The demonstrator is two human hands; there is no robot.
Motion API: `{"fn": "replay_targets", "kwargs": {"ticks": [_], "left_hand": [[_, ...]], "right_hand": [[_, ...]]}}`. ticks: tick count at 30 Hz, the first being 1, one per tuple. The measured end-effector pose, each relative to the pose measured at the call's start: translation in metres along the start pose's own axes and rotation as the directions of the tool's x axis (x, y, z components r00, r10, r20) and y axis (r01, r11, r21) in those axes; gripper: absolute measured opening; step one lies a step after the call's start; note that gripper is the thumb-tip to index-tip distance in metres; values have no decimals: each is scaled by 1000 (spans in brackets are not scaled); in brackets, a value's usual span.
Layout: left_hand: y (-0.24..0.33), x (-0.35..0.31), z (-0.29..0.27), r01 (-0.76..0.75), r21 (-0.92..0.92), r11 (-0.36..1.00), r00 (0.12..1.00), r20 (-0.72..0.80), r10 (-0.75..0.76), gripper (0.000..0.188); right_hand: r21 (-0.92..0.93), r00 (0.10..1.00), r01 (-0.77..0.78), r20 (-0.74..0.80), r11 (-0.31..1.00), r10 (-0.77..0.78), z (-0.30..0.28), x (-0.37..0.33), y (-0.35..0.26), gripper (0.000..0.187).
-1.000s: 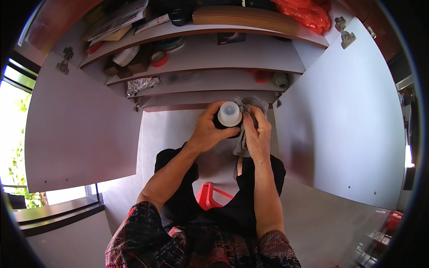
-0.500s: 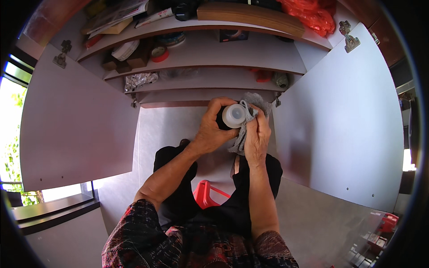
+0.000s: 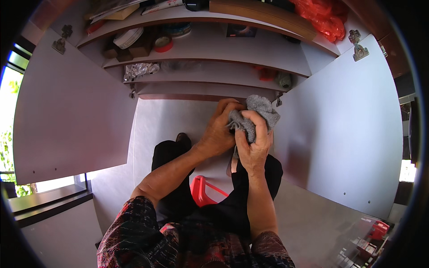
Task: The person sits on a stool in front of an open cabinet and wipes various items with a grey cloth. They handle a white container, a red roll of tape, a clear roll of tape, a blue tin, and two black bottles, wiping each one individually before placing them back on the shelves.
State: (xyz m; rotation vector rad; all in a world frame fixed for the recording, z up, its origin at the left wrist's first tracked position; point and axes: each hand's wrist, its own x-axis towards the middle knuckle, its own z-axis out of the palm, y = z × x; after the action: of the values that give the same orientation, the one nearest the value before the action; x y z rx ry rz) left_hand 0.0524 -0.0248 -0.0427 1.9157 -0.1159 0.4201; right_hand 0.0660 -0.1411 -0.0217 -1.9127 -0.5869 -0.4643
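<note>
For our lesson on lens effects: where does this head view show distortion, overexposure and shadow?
Head view: the straight white cupboard shelves bow toward the rim; the window at left is blown out; both hands on the grey crumpled cloth stay evenly lit; corners are black.

the grey rag (image 3: 257, 117) is soft, nubbly cloth, matt, bunched in the hands. the cupboard doors (image 3: 344, 129) look like smooth laminate with a dull sheen — their hinges (image 3: 359, 47) are bright metal. the red bag (image 3: 319, 17) is thin, glossy plastic; the stool (image 3: 203, 191) is smooth red plastic.
</note>
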Motion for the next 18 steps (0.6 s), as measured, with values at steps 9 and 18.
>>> {"fn": "replay_targets", "kwargs": {"ticks": [9,18], "left_hand": [[1,-6,10,-19,237,971,992,-116,47,49],[6,-6,16,-152,372,916,982,-44,181,59]], "right_hand": [[7,952,-289,-101,957,288,7,13,-1,29],[439,766,-591,41,677,642,-12,20,21,23]]}}
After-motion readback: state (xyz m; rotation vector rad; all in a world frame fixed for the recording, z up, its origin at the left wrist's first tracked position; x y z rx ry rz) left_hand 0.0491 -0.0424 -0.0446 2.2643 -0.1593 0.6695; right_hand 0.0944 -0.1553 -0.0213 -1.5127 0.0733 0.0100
